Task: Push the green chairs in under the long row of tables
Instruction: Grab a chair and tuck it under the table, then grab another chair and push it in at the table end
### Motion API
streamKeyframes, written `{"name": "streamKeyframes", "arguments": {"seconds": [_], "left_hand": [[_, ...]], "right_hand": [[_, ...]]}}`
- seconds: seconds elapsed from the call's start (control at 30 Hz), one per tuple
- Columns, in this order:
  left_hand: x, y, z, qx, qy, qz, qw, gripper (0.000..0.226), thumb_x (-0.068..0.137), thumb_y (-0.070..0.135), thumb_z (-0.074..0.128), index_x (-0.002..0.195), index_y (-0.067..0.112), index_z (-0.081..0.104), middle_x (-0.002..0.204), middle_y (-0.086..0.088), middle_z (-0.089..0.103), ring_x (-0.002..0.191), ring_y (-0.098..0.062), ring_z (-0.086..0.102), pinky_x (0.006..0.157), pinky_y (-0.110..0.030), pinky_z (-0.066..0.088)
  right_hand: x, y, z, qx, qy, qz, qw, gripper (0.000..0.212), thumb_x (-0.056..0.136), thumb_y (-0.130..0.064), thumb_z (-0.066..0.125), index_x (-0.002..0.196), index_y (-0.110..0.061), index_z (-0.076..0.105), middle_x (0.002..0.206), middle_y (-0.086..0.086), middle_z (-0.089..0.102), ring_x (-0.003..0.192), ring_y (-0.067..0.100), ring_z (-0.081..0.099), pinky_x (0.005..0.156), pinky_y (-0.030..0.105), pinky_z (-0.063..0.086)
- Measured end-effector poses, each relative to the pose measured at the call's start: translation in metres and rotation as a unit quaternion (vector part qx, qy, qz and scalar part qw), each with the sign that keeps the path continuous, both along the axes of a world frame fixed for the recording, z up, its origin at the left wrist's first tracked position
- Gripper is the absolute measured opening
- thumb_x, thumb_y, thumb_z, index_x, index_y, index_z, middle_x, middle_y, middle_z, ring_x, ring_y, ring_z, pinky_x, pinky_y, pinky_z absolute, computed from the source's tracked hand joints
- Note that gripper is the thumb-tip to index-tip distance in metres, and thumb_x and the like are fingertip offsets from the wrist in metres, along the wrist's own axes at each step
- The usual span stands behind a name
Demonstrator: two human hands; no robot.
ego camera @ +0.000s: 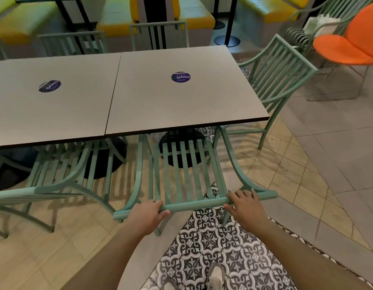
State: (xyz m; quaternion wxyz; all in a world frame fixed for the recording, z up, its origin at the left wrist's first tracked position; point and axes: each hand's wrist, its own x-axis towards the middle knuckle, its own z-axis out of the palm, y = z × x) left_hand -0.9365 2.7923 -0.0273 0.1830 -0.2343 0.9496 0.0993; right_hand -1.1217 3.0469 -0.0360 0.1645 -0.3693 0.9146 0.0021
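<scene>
Grip, left: left hand (pixel 147 214) curls over the top rail (pixel 194 204) of the near green chair (pixel 181 174), fingers wrapped on the rail toward its left end.
Grip, right: right hand (pixel 245 204) lies on the same rail toward its right end, fingers spread flat over the top; thumb is hidden, so whether it clamps the rail I cannot tell.
Chair in hand: its slatted seat front reaches under the near edge of the right counter (pixel 181 97), but most of the seat and the whole backrest stand out from that edge, toward the person.
Neighbour chair: second green chair (pixel 55 176) stands left of the held one, under the near edge of the left counter (pixel 55 101); it too looks only partly tucked, its back well out from the edge.
End chair: third green chair (pixel 280 80) stands at the right end of the right counter, angled and apart from it, not pushed in.
Far side: two more chairs (pixel 159 35) show beyond the far edge of the counters, backs close to it; they look tucked in.
Progress: judging by this, the near-side push is under way and unfinished; the held chair needs a straight shove forward, then the left neighbour and the end chair remain.
Beyond: orange chair (pixel 349 42) sits well right of the right counter, outside the task.
</scene>
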Motion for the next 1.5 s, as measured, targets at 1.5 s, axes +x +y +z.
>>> {"name": "streamKeyframes", "arguments": {"seconds": [1.5], "left_hand": [[-0.664, 0.337, 0.075, -0.121, 0.129, -0.231, 0.957, 0.051, 0.094, 0.054, 0.037, 0.133, 0.023, 0.048, 0.137, -0.002, 0.052, 0.127, -0.024, 0.046, 0.105, -0.041, 0.038]], "right_hand": [[-0.515, 0.361, 0.068, -0.145, 0.092, -0.190, 0.967, 0.055, 0.097, -0.046, 0.044, 0.146, -0.023, 0.034, 0.148, 0.003, 0.039, 0.134, 0.022, 0.035, 0.112, 0.035, 0.027]]}}
